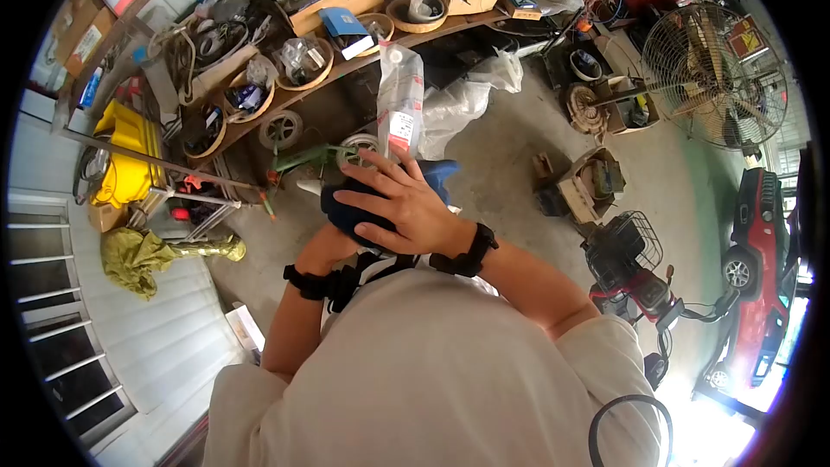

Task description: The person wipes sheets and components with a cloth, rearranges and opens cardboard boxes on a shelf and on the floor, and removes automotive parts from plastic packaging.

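Note:
In front of my chest is a bundle of dark blue cloth (346,207), with a brighter blue end (443,171) sticking out to the right. My right hand (402,203) lies over the bundle, its fingers stretched out and spread. My left hand (333,246) is against the cloth from below and the left; most of its fingers are hidden behind it. Just beyond my right fingertips is a clear plastic bag (400,95) with a red and white label. Whether my hand touches that bag is unclear. Both wrists wear black straps.
A workbench (324,78) ahead holds round trays, boxes and parts. A large fan (713,65) and an open carton (592,186) stand to the right. A scooter with a basket (635,242) is near my right elbow. Yellow-green fabric (143,255) lies at left.

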Available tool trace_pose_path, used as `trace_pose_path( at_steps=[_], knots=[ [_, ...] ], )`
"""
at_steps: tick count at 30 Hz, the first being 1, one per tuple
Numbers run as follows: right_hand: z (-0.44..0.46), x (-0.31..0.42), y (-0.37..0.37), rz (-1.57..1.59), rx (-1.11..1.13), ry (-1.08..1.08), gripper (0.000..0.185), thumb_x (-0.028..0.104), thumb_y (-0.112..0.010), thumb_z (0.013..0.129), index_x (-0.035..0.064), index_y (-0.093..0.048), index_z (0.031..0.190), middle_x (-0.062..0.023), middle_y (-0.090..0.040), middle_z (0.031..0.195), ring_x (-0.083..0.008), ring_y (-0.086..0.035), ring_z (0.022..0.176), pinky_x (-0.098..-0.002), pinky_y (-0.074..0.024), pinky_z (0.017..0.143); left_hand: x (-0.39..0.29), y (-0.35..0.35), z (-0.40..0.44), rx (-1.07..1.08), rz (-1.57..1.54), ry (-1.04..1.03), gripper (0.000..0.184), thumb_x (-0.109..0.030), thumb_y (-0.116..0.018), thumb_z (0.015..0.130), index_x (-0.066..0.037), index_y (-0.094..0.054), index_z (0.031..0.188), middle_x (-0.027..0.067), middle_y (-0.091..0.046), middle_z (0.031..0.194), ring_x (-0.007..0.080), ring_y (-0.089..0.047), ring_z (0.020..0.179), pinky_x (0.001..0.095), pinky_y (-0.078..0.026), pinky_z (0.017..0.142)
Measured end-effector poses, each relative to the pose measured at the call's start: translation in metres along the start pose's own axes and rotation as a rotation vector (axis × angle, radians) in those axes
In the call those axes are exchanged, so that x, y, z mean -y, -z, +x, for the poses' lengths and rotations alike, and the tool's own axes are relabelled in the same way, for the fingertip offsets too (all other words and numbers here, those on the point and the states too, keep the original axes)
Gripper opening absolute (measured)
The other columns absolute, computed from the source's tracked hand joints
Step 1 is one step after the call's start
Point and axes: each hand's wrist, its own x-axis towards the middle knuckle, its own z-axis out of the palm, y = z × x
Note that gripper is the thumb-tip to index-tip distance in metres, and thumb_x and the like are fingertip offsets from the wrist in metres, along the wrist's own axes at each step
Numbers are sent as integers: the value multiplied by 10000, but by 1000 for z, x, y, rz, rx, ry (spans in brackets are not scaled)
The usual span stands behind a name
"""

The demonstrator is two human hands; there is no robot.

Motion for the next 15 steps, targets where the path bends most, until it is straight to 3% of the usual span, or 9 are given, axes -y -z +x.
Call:
trace_pose_path(
  at_steps=[3, 6, 9, 10, 13, 14, 15],
  knots=[
    [0, -2, 0, 11, -57, 16, 325, 214, -569, 882, 122, -615, 1191, -96, -519, 1335, -328, -358, 1356, -568, -83, 1125, -12, 8, -6, 69, 143, 6, 550, -165, -639, 882, -42, -424, 1373, 116, -501, 1345, 232, -474, 1248, 379, -415, 1011],
    [10, -5, 9, 6, -147, -26, 230, 120, -537, 895, 71, -613, 1106, -97, -575, 1234, -330, -368, 1354, -560, -50, 1135, -38, 8, 0, 57, -280, 434, 551, -97, -620, 874, -10, -409, 1376, 88, -525, 1278, 157, -482, 1198, 332, -417, 988],
    [19, -23, 7, 8, -371, -150, 207, 110, -567, 883, 66, -620, 1079, -103, -600, 1162, -336, -409, 1317, -575, -73, 1128, -67, 5, 19, -31, -460, 450, 595, -9, -638, 801, 18, -434, 1359, 59, -526, 1266, 137, -480, 1151, 296, -402, 982],
    [21, -29, 4, 49, -429, -205, 185, 70, -533, 883, 48, -614, 1048, -113, -598, 1136, -346, -430, 1295, -562, -74, 1131, -68, 0, 20, -111, -451, 349, 584, 12, -634, 779, 22, -467, 1338, 44, -550, 1221, 131, -504, 1082, 272, -405, 946],
    [14, -25, 5, 90, -395, -147, 184, 45, -504, 870, 31, -603, 1024, -125, -597, 1115, -340, -447, 1271, -559, -77, 1129, -61, 3, 25, -50, -289, 361, 558, -17, -633, 782, 23, -490, 1320, 38, -572, 1179, 121, -509, 1028, 263, -408, 917],
    [10, -19, 9, 36, -384, -12, 164, 65, -505, 843, 23, -615, 957, -137, -620, 1009, -348, -556, 1086, -510, -289, 1051, -65, 4, 25, 20, -279, 433, 560, -26, -636, 780, 20, -494, 1319, 35, -577, 1160, 117, -506, 1022, 261, -407, 913],
    [6, -24, 11, 69, -353, 21, 156, 78, -513, 834, 22, -619, 934, -137, -622, 959, -348, -568, 998, -486, -341, 973, -72, 5, 25, 87, -271, 507, 562, -35, -640, 777, 18, -498, 1318, 32, -581, 1140, 114, -504, 1016, 259, -406, 909]
  ],
)
